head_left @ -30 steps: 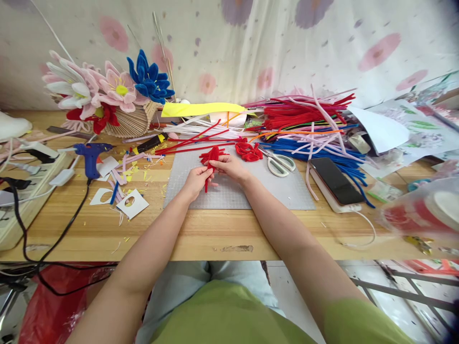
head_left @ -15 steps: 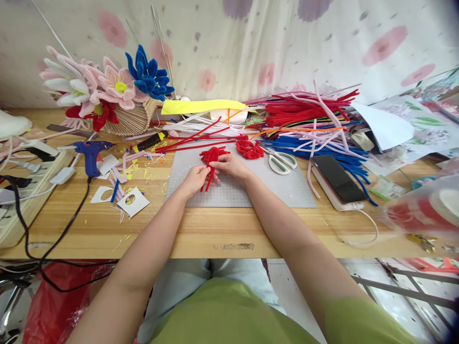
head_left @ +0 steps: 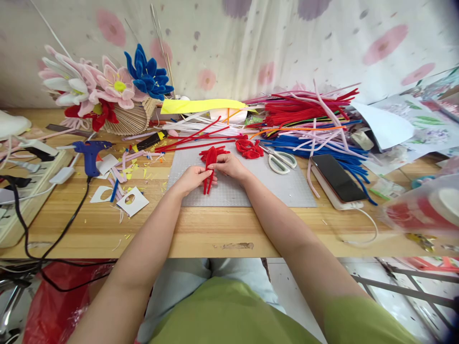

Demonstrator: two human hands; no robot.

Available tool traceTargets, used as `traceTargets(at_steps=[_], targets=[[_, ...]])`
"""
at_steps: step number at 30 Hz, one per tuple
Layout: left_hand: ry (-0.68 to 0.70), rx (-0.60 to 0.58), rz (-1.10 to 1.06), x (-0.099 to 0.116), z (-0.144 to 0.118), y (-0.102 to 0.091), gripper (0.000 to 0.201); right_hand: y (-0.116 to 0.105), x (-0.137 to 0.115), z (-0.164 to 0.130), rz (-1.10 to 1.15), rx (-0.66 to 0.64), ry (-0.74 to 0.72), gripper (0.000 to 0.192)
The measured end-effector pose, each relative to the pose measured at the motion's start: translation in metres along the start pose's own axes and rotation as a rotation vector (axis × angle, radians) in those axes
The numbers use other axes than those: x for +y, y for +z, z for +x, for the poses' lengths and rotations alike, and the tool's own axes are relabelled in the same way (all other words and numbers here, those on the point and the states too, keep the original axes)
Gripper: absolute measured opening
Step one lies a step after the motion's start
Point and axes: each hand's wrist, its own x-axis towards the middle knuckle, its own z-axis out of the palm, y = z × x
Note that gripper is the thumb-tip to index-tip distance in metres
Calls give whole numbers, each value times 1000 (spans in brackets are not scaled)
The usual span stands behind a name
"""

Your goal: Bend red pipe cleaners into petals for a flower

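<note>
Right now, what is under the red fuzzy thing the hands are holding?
Under the red pipe-cleaner piece lies the grey cutting mat on the wooden table. The left hand and right hand cover the mat beneath them.

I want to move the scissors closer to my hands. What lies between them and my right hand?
In the head view, only bare grey cutting mat separates the right hand from the scissors; the loose red pipe-cleaner piece sits just behind that stretch.
</note>
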Motion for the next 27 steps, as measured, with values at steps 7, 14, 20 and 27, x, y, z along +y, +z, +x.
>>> traceTargets(at_steps=[7,14,20,27], targets=[[42,-79,-81,-5,2,-4,23,4,-6,-4,151,1,-3,35],[-4,-60,-177,1,-1,1,10,6,-7,-8,391,-140,126,34],[26,53,-289,3,5,4,10,20,-8,1,487,165,78,29],[-100,-4,-445,4,7,-2,15,26,-17,1,638,88,166,31]])
